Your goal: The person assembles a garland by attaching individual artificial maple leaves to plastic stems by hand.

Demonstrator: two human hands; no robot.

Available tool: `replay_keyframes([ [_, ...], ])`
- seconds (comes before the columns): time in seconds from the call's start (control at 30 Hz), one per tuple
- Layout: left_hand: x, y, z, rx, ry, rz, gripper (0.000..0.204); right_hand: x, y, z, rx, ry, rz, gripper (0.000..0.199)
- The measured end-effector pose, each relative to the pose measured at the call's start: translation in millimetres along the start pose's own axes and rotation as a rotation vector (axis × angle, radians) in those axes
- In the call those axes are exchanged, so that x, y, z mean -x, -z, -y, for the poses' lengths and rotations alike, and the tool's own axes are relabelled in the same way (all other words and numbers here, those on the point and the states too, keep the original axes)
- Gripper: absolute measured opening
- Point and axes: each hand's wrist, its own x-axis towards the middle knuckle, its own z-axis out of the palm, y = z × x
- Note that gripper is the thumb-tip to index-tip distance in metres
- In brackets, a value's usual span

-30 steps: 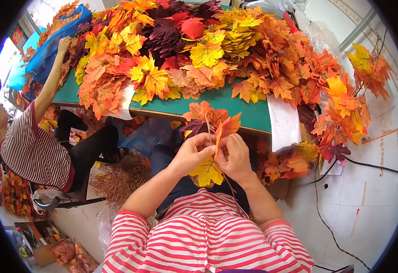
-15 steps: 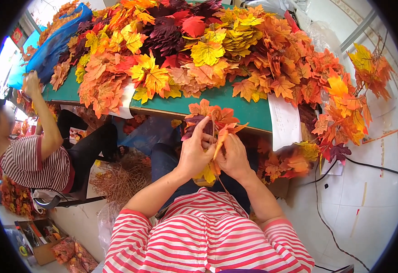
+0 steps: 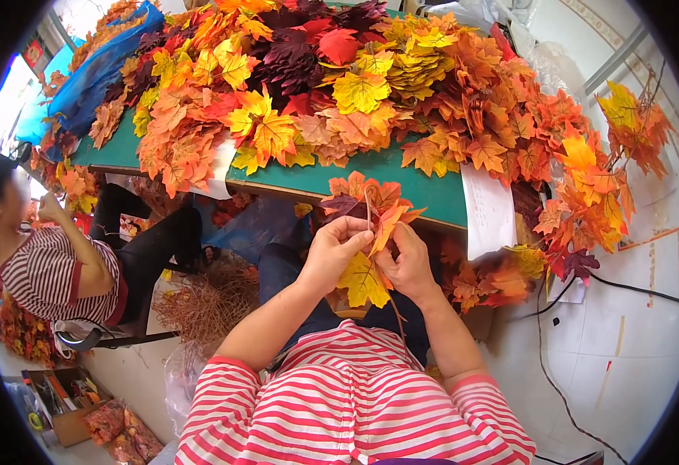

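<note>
Above my lap, a spray of artificial maple leaves (image 3: 364, 194) is between my two hands, orange at the top with a dark purple leaf (image 3: 342, 206) at its left. My left hand (image 3: 333, 252) is closed, thumb and forefinger pinching the thin brown stem (image 3: 369, 209). Fingers curled, my right hand (image 3: 409, 267) holds the spray from the other side, close to an orange leaf (image 3: 387, 226). A yellow leaf (image 3: 364, 282) hangs below, between the hands. The stem's lower end (image 3: 398, 319) trails toward my shirt. My fingers hide the joint itself.
Heaped artificial leaves (image 3: 362, 93) cover much of the green table (image 3: 339, 180). White paper sheets (image 3: 488, 213) overhang its front edge. Left of me sits a co-worker (image 3: 60, 263), beside a bundle of brown stems (image 3: 207, 302). Black cables (image 3: 549, 364) run across the floor at right.
My left fingers have closed into a pinch on the stem, and the yellow leaf shows more fully below. The co-worker's raised hand has come down from the blue plastic.
</note>
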Motion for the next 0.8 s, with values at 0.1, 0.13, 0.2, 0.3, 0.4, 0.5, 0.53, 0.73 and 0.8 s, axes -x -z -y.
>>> replay_keyframes([
  [0.1, -2, 0, 1, 0.074, 0.066, 0.018, 0.011, 5, -1, 1, -0.01, -0.038, -0.016, 0.012],
  [0.13, -1, 1, 1, 0.097, 0.079, 0.017, 0.01, 6, -3, 2, -0.025, -0.066, -0.024, 0.012],
  [0.2, 1, 1, 2, 0.122, 0.09, 0.014, 0.01, 6, -3, 9, -0.091, -0.129, -0.007, 0.01],
  [0.3, 6, -3, -3, 0.192, 0.105, 0.006, 0.008, 15, -8, 0, -0.341, -0.275, -0.002, 0.008],
  [0.4, 9, -5, -7, 0.225, 0.109, 0.045, 0.007, 18, -10, -1, -0.568, -0.352, -0.011, 0.006],
  [0.5, 10, -2, -10, 0.177, 0.101, 0.077, 0.01, 20, -11, 4, -0.643, -0.375, -0.023, 0.006],
  [0.53, 9, -1, -11, 0.2, 0.127, 0.083, 0.01, 21, -11, 4, -0.677, -0.398, -0.033, 0.006],
  [0.73, 10, -3, -6, 0.375, 0.212, 0.046, 0.01, 23, -19, 6, -0.595, -0.387, -0.062, 0.004],
  [0.8, 12, -4, 0, 0.479, 0.217, -0.012, 0.014, 22, -19, 4, -0.365, -0.404, -0.071, 0.004],
])
